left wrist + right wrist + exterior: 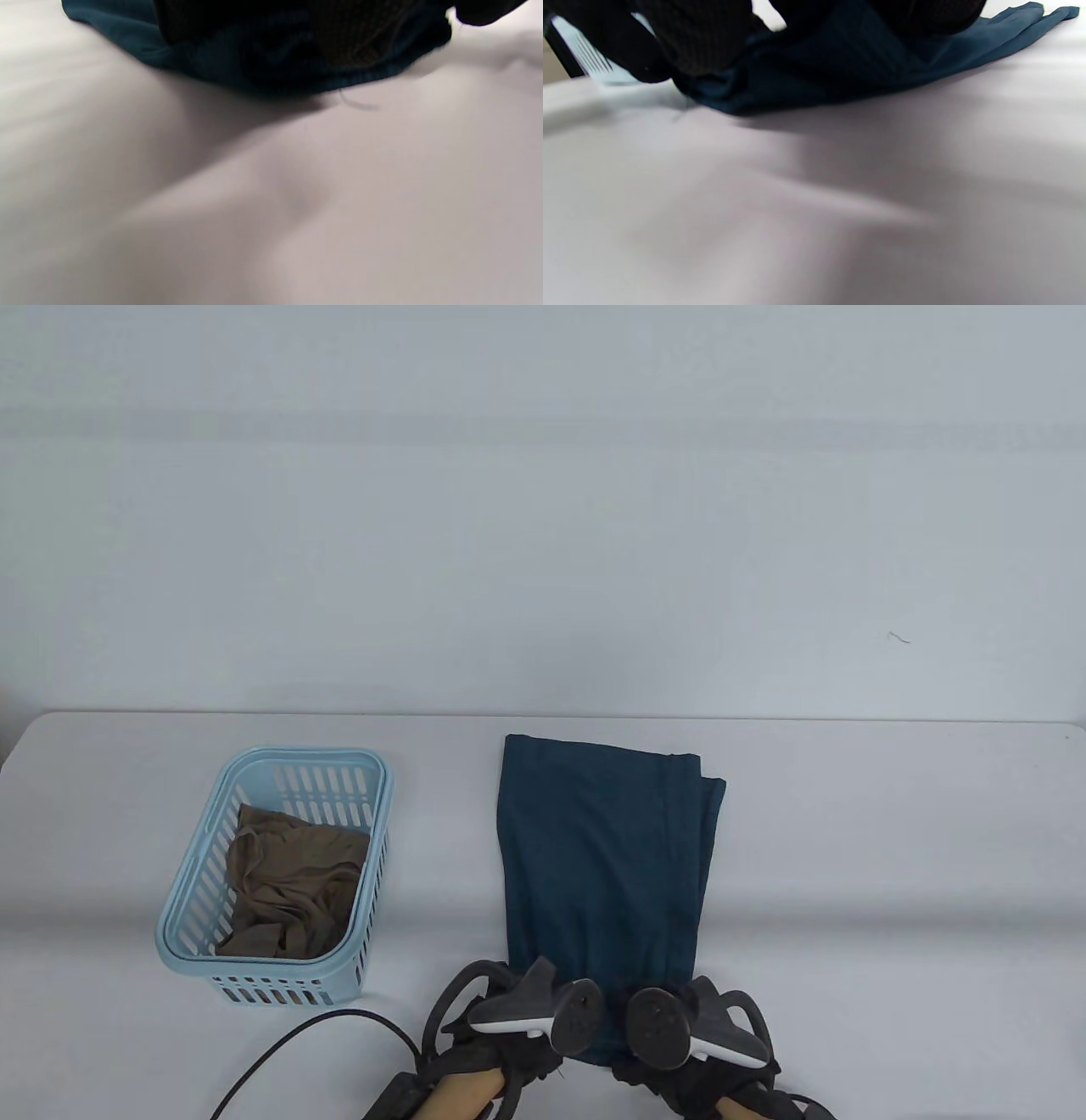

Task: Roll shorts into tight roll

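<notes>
The dark teal shorts [602, 857] lie folded lengthwise in a long strip on the white table, running from the far side toward me. My left hand [530, 1014] and right hand [679, 1022] sit side by side on the strip's near end, under their trackers. In the left wrist view my gloved fingers [271, 29] press on the bunched near edge of the shorts [203, 63]. In the right wrist view my fingers [687, 38] curl over the same lifted edge of the shorts [840, 63]. The fingers in the table view are hidden by the trackers.
A light blue plastic basket [280, 874] stands to the left of the shorts, holding a crumpled brown garment [288, 891]. A black cable [314, 1044] runs along the table's near edge by my left arm. The white table [891, 857] extends to the right.
</notes>
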`<action>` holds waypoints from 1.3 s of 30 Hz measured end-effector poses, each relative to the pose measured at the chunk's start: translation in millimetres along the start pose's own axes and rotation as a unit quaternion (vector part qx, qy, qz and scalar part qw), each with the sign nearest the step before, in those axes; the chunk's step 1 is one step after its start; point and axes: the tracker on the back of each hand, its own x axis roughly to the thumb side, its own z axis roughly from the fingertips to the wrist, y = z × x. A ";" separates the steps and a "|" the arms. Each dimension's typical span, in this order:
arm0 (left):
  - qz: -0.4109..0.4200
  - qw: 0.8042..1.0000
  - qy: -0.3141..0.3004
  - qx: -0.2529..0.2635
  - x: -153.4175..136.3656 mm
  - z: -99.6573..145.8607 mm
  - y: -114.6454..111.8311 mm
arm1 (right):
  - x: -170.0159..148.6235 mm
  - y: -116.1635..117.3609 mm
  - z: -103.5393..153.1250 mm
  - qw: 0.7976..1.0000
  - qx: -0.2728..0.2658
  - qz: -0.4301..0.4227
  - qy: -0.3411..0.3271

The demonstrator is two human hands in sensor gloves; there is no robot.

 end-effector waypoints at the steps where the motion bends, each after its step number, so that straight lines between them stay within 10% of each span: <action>1: -0.003 1.000 -0.003 0.004 1.2 -0.8 -2.7 | 1.6 3.2 -1.2 1.000 0.001 0.007 0.003; 13: 0.030 0.999 -0.029 0.013 -3.0 0.3 7.9 | -4.9 -6.3 1.1 1.000 -0.022 -0.013 0.007; 25: 0.187 0.980 -0.058 -0.020 -9.4 2.4 10.9 | -29.1 -13.3 3.2 0.981 0.098 -0.164 0.035; 39: -0.035 0.992 0.031 0.114 10.8 -2.7 12.9 | -19.4 -6.1 -3.2 0.994 -0.058 -0.011 0.092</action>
